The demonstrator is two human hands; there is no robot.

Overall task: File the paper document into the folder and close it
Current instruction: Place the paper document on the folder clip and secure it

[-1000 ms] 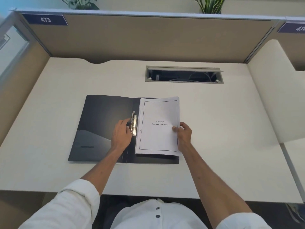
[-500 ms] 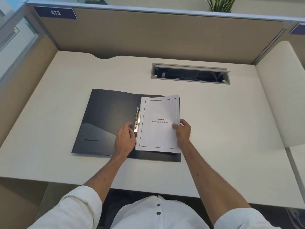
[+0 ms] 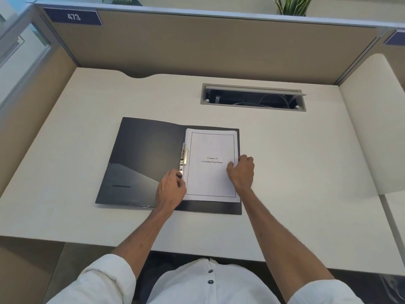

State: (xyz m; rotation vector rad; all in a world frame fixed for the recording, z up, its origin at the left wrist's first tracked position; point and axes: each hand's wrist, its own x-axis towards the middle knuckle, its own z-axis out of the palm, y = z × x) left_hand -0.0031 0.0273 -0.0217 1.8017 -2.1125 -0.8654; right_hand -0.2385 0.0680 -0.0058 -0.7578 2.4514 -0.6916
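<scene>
While the folder (image 3: pixel 149 163) lies open on the table (image 3: pixel 295 172), the paper (image 3: pixel 211 165) sits flat on its right half, its left edge against the metal clip (image 3: pixel 183 156) at the spine. The left hand (image 3: pixel 171 189) is loosely curled with its fingertips at the near end of the clip; whether it actually grips the lever I cannot tell. The right hand (image 3: pixel 242 172) is curled over the paper's right edge, thumb on top, pinning the sheets. The step in hand looks like clamping the paper. To do it well, keep the right hand pressing so the stack stays square, push the left edge fully under the clip, then press the clip down evenly before swinging the left cover over.
</scene>
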